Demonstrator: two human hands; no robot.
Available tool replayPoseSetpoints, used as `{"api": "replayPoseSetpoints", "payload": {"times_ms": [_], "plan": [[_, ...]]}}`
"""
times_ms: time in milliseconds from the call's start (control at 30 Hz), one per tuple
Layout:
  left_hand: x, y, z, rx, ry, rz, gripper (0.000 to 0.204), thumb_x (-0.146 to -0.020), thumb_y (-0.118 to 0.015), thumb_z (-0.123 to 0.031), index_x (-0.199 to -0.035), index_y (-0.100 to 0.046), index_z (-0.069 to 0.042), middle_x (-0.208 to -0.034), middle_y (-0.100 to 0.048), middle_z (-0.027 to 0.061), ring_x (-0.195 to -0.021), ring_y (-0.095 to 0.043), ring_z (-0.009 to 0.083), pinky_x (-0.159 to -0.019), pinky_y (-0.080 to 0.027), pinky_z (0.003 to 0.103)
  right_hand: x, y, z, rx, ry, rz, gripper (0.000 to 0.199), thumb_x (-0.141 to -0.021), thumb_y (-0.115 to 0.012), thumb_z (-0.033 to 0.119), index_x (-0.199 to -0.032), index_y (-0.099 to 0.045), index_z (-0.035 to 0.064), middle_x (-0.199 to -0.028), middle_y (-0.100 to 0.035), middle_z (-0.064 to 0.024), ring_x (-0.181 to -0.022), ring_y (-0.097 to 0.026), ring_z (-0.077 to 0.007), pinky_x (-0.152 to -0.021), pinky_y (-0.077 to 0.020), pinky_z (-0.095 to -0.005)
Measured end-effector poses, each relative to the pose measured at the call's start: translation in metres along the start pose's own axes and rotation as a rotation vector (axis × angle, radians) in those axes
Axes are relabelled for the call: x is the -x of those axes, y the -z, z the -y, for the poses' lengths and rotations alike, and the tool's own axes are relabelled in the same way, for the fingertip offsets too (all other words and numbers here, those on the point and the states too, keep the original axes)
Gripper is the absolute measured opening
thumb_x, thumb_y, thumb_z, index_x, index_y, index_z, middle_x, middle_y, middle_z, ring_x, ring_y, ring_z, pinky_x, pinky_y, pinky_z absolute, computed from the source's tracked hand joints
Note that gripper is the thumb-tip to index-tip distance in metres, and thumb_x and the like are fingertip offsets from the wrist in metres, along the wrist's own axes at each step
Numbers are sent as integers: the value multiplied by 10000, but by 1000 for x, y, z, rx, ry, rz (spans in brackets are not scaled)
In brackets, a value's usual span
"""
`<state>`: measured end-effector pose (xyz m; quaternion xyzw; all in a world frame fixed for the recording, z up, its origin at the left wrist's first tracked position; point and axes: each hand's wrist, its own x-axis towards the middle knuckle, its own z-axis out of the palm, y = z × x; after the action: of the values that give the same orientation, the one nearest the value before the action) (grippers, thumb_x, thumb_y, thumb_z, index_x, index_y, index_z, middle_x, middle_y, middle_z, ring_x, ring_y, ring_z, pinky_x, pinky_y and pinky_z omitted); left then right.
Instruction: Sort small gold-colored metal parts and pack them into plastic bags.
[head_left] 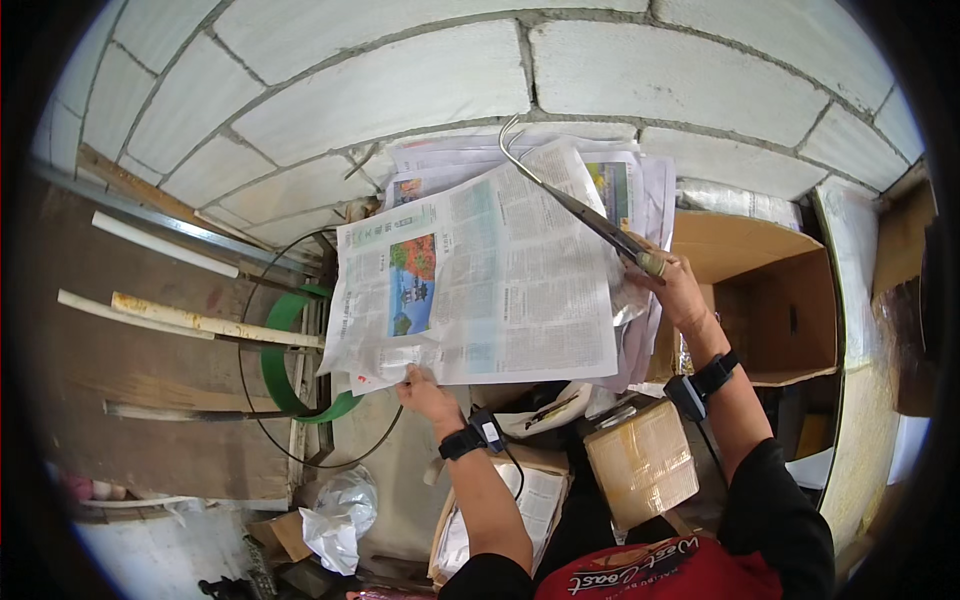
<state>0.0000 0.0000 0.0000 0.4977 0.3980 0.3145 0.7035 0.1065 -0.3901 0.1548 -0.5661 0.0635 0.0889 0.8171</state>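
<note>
An open sheet of newspaper (540,310) with a colour picture spreads in front of me, tilted, over a pile of other papers (655,205). My left hand (428,398) is closed on its lower edge, thumb on top. Above the sheet's right side, my right hand (678,288) is wrapped round the light-coloured handle of a long metal hook (585,213). The hook's dark shaft slants to the upper left across the newspaper and ends in a thin, curved, shiny tip near the wall. Whether the shaft touches the paper I cannot tell.
An open cardboard box (775,325) stands at the right. A taped brown package (640,465) and a box of papers (520,510) lie close to me. Pale pipes (170,318) and a green band (275,370) are at the left; a white block wall (400,85) rises behind.
</note>
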Motion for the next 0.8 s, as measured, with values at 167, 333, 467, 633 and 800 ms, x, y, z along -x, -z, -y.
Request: {"api": "replayPoseSetpoints", "payload": {"times_ms": [167,333,467,633,800], "plan": [[17,-25,-26,230,139,83,182,-897,-509,-24,-1072,-528,21,-1038,-580,100,-879,-567,191,-745,-499,316,-8,43,-13,224,-60,81,279,-876,-521,175,-995,-654,-41,-834,-623,-31,-750,-524,-112,-635,-438,-250],[14,-36,-19,74,57,174,178,-890,-487,12,-1058,-542,29,-1041,-578,103,-879,-560,195,-770,-487,333,-6,20,-19,-56,-10,-11,249,-840,-590,237,-744,-676,23,-559,-386,74,-574,-325,-49,-587,-286,-201],[19,-65,-25,-56,-140,185,146,-874,-512,-4,-999,-546,64,-986,-599,100,-837,-564,185,-743,-478,330,4,17,-9,133,49,7,240,-811,-631,238,-694,-650,28,-580,-435,66,-526,-329,-53,-557,-296,-213],[5,-94,3,-650,-326,139,162,-832,-574,-52,-897,-537,92,-835,-613,183,-752,-574,258,-699,-458,371,11,32,-13,385,18,-237,227,-789,-639,153,-909,-670,-37,-714,-572,5,-639,-476,-81,-607,-380,-230],[14,-117,-1,-661,-419,182,195,-826,-604,-80,-873,-544,99,-882,-601,228,-790,-583,317,-714,-445,394,30,41,25,494,437,-216,395,-762,-629,139,-1113,-613,-40,-1268,-519,-149,-1149,-512,-238,-983,-376,-336]]}}
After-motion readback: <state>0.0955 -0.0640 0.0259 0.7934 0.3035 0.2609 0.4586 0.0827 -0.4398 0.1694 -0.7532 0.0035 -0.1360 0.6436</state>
